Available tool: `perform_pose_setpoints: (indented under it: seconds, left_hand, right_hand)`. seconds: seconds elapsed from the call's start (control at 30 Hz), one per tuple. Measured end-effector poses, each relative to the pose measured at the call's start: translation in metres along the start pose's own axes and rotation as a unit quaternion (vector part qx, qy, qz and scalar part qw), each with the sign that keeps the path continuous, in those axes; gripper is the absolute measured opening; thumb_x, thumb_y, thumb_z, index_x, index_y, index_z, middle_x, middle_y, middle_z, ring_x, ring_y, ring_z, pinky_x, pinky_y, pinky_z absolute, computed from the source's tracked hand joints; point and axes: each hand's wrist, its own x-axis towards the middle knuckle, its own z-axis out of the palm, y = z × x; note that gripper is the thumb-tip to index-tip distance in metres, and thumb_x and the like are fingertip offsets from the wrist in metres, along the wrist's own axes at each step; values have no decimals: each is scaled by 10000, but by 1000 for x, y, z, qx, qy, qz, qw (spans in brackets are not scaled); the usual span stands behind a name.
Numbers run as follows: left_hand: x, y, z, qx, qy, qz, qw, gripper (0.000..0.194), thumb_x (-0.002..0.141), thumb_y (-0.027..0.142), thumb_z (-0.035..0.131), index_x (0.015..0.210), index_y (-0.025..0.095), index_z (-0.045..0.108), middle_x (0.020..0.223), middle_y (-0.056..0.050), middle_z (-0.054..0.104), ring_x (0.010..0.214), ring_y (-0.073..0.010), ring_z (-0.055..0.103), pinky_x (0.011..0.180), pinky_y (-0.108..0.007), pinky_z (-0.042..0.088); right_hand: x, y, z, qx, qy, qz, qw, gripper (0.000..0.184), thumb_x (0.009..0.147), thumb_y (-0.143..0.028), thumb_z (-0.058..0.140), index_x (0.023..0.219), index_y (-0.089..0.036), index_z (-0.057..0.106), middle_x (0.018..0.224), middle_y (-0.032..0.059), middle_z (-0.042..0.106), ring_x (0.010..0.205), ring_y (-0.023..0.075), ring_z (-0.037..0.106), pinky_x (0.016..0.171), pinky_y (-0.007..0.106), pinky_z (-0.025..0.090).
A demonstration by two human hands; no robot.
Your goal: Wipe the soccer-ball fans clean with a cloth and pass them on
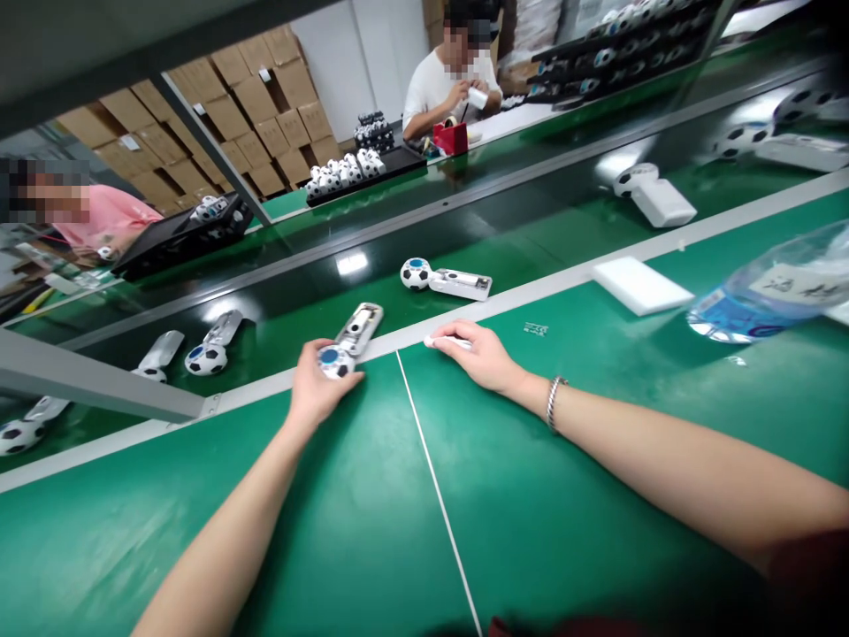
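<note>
My left hand is closed around the ball end of a soccer-ball device at the edge of the belt. The device's white handle points away to the upper right, its hollow side facing up. Thumb and fingers of my right hand pinch a slim white stick with a rounded tip, partly hidden by the fingers. Beyond the right hand, a similar soccer-ball device lies on the green belt with its handle cavity showing.
More soccer-ball devices lie along the belt. A white block and a plastic bottle are on the green table to the right. A grey metal post crosses at left. Two people sit across the belt near trays of balls.
</note>
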Motion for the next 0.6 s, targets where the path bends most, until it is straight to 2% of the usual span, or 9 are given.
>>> perform_pose_setpoints:
  seconds: [0.1, 0.2, 0.33, 0.5, 0.6]
  left_hand:
    - [-37, 31, 20, -58, -54, 48, 996, 663, 535, 331, 753, 1098, 197, 430, 1043, -58, 568, 907, -207, 581, 805, -366, 469]
    - [-59, 44, 29, -92, -93, 104, 986, 690, 554, 336, 757, 1136, 199, 413, 1120, -77, 542, 1001, -223, 553, 869, -385, 448]
    - [-67, 46, 31, -77, -110, 171, 976, 565, 628, 327, 714, 1110, 209, 443, 1138, -79, 526, 1063, -235, 517, 895, -398, 434]
    - [-68, 45, 33, -89, -109, 185, 973, 686, 649, 334, 694, 1224, 207, 341, 1154, -84, 518, 1054, -223, 521, 904, -394, 431]
    - [-69, 45, 35, -79, -104, 214, 968, 708, 659, 314, 678, 1255, 198, 312, 1159, -95, 517, 1075, -228, 505, 932, -406, 408]
  right_hand:
    - [-6, -4, 1, -15, 7, -68, 998, 141, 810, -276, 573, 826, -162, 654, 837, 33, 648, 822, 140, 594, 803, 297, 459]
    - [-14, -12, 2, -21, -3, -127, 992, 111, 819, -238, 566, 841, -166, 648, 849, 38, 650, 830, 136, 592, 800, 296, 467]
    - [-23, -24, 5, -20, -36, -167, 985, 122, 843, -232, 535, 875, -176, 639, 861, 34, 658, 837, 131, 591, 796, 299, 477]
    - [-31, -31, 17, -85, -86, -265, 957, 142, 862, -247, 512, 885, -177, 632, 858, 43, 658, 840, 144, 583, 781, 316, 459]
    - [-30, -32, 24, -145, -121, -273, 943, 158, 871, -236, 492, 862, -171, 635, 851, 49, 648, 824, 157, 571, 763, 335, 434]
